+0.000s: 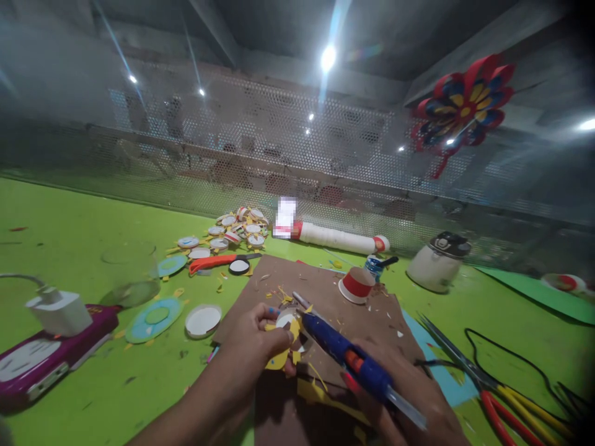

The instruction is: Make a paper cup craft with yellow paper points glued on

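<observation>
Pinched in the fingers of my left hand (260,341) is a small white round lid-like piece (286,319) with yellow paper (279,359) attached around its edge. My right hand (409,384) is wrapped round a blue hot glue gun (344,350), with a clear glue stick (406,409) projecting from its rear. The gun's nozzle end lies close to the white piece; contact cannot be made out. Both hands are over a brown board (274,272) scattered with yellow scraps. A red and white paper cup (357,285) stands upside down on the board.
Scissors (474,371) and a black cord lie at right, near a white and black pot (439,263). A purple power strip (56,359) with a charger sits left, beside a clear container (130,279). Behind are an orange cutter (218,262), finished pieces (227,220) and stacked cups (337,237).
</observation>
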Demonstrator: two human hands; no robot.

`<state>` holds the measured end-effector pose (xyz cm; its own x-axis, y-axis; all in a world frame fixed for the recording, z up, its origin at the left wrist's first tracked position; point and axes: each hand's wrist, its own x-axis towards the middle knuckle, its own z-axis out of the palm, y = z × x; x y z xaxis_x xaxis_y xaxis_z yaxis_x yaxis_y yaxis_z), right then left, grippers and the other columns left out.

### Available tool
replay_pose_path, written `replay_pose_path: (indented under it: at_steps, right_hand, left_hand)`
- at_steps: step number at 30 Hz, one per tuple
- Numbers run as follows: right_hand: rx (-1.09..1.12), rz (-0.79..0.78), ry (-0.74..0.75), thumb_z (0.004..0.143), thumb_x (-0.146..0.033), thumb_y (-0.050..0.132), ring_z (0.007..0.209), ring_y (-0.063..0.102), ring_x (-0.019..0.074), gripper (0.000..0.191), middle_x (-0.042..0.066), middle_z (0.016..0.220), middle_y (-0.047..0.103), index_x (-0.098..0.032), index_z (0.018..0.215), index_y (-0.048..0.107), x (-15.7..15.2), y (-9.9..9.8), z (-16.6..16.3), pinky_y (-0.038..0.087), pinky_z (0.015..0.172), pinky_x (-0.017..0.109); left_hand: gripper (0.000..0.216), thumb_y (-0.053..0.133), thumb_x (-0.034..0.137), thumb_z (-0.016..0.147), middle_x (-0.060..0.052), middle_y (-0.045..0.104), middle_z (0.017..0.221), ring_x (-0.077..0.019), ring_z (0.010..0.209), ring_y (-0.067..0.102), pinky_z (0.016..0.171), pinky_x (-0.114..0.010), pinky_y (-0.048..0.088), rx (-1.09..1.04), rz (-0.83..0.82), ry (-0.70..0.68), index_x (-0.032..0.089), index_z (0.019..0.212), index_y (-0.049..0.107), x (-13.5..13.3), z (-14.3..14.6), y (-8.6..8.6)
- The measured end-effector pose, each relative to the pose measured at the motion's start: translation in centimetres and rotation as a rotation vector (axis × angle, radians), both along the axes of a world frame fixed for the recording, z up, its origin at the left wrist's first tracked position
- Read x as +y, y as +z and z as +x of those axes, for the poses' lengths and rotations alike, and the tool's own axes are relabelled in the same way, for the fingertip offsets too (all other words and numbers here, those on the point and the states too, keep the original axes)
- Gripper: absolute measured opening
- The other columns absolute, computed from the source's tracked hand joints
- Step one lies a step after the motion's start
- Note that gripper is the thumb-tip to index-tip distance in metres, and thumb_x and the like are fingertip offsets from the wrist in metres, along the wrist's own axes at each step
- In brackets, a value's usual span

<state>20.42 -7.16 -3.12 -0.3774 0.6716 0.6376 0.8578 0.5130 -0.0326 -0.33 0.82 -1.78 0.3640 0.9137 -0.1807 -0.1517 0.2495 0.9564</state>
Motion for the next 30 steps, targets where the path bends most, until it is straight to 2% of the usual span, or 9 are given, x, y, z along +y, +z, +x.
replay_pose_path:
  at_steps: [5,9,16,19,25,30]
  right_hand:
    - [-0.034,-0.08,-0.051,0.08,-0.017,0.056,0.105,0.064,0.0282,0.044,0.012,0.115,0.067,-0.016,0.124,0.05,-0.2,-0.6,0.3,0.057,0.083,0.038]
    - [-0.085,-0.146,-0.072,0.081,-0.016,0.054,0.11,0.061,0.0271,0.045,0.012,0.119,0.064,-0.016,0.125,0.047,-0.3,-0.6,0.3,0.056,0.085,0.039]
    - [-0.069,-0.123,-0.064,0.085,-0.02,0.053,0.11,0.06,0.0252,0.044,0.011,0.119,0.064,-0.018,0.127,0.042,-0.4,-0.1,0.0,0.054,0.087,0.038]
    - [0.022,-0.139,-0.018,0.086,-0.017,0.051,0.106,0.061,0.0231,0.038,0.011,0.114,0.065,-0.017,0.124,0.044,-0.5,0.3,-0.4,0.054,0.085,0.034]
    - [0.093,-0.018,-0.041,0.087,-0.019,0.05,0.101,0.063,0.0245,0.027,0.012,0.108,0.067,-0.017,0.114,0.052,-0.6,0.8,-0.8,0.054,0.082,0.034]
    - [0.141,-0.083,-0.024,0.087,-0.017,0.051,0.092,0.065,0.0205,0.028,0.01,0.102,0.067,-0.016,0.115,0.051,-0.9,1.1,-1.0,0.054,0.077,0.029]
  left_hand:
    - [0.016,0.063,0.018,0.061,-0.001,0.06,0.062,-0.013,0.048,0.054,0.05,-0.025,0.04,0.006,-0.036,0.029,0.018,0.071,0.051,0.1,0.2,-0.1]
    - [0.015,0.062,0.017,0.059,-0.001,0.062,0.063,-0.0136,0.047,0.054,0.051,-0.026,0.041,0.066,0.003,0.044,0.018,0.072,0.052,0.2,0.3,-0.1]
    - [0.013,0.057,0.013,0.062,0.001,0.061,0.062,-0.0124,0.049,0.054,0.053,-0.025,0.042,0.068,0.036,0.045,0.018,0.072,0.052,-0.5,0.2,0.9]
    - [0.012,0.059,0.014,0.062,0.001,0.06,0.062,-0.0125,0.052,0.054,0.053,-0.024,0.042,0.052,0.037,0.065,0.018,0.072,0.052,-0.8,0.2,1.3]
    - [0.017,0.064,0.015,0.06,-0.001,0.06,0.064,-0.0136,0.054,0.054,0.048,-0.024,0.042,-0.045,-0.048,0.04,0.018,0.07,0.051,-0.5,0.2,0.9]
    - [0.015,0.062,0.013,0.063,-0.003,0.062,0.067,-0.0128,0.054,0.055,0.048,-0.022,0.042,-0.036,-0.047,0.039,0.016,0.075,0.053,-0.5,0.0,0.8]
